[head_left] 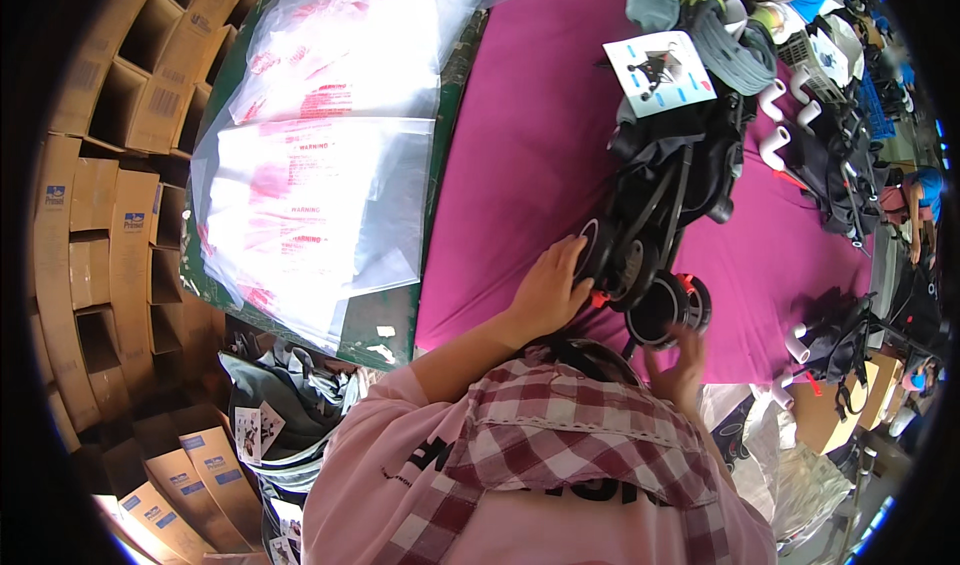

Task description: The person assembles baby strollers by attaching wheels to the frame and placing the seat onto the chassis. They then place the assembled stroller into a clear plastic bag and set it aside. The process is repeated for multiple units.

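Observation:
A folded black stroller (672, 180) lies on the magenta table cover (530, 155), wheels toward me. My left hand (552, 287) rests flat against one of its black wheels (601, 248) at the near end. My right hand (678, 363) touches the lower edge of another black wheel with red parts (668, 309). A white leaflet with a stroller picture (660, 72) lies on top of the stroller's far end. My pink sleeve and checked collar fill the lower middle of the view.
A stack of clear plastic bags with red print (320, 155) lies on a dark green board at the left. Open cardboard boxes (110, 215) stand along the left rim. More black stroller parts and white tube pieces (785, 115) lie at the right.

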Tool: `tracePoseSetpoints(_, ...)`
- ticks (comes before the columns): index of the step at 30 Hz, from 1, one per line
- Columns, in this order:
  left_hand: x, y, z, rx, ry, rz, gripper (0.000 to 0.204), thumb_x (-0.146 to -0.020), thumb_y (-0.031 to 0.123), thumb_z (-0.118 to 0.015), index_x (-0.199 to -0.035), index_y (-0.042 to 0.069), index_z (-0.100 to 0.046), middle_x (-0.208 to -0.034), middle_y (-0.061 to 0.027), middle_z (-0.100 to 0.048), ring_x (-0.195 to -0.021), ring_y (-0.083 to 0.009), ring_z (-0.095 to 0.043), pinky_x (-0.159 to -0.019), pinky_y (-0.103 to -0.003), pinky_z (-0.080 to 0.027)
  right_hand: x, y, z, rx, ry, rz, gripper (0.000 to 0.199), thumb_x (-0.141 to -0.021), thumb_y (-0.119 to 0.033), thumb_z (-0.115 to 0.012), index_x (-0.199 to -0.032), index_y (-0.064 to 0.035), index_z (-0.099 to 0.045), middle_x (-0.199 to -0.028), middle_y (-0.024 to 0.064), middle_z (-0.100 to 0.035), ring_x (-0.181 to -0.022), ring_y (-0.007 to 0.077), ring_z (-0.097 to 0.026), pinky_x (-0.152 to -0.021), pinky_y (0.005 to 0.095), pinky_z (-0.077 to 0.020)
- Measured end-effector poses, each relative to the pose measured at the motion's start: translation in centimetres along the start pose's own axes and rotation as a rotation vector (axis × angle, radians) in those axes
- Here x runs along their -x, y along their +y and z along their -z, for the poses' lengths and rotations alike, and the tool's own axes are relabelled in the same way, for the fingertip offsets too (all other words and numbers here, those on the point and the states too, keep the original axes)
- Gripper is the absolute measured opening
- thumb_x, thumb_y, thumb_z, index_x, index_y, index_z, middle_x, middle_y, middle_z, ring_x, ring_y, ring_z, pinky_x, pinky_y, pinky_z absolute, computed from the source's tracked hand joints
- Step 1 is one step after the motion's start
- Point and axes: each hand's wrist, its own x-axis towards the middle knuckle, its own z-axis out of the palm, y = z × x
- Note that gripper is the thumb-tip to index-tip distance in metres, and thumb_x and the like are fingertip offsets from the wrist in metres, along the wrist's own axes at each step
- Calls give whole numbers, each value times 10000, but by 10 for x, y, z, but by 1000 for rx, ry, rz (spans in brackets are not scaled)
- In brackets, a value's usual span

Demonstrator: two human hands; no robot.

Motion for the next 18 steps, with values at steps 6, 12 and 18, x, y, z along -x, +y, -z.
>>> tracePoseSetpoints(6, -41, -35, 10, 28, 61, -30, 528, -924, 240, -645, -1375, 21, -479, -1395, -251, -490, -1290, -430, -474, -1091, -487, -383, -93, -46, -41, 339, -96, 8, 536, -740, -205, -792, -1247, -121, -637, -1396, 210, -513, -1227, 417, -514, -1013, 497, -446)
tracePoseSetpoints(12, -50, -182, 153, -519, 538, 185, 583, -895, 267, -673, -1415, 79, -485, -1441, -257, -440, -1338, -438, -405, -1105, -545, -333, -36, -33, -66, 253, -176, 44, 374, -797, -162, -729, -1159, -94, -661, -1418, 235, -484, -1245, 472, -477, -1052, 535, -407)
tracePoseSetpoints(18, 28, -209, 149, -756, 165, 520, 916, -854, 499, -683, -1569, 91, -280, -1635, -206, -180, -1532, -386, -90, -1212, -573, -106, -131, 18, -96, 362, 103, -17, 153, -845, -76, -619, -986, -72, -676, -1195, 100, -637, -1207, 345, -524, -1009, 531, -394)
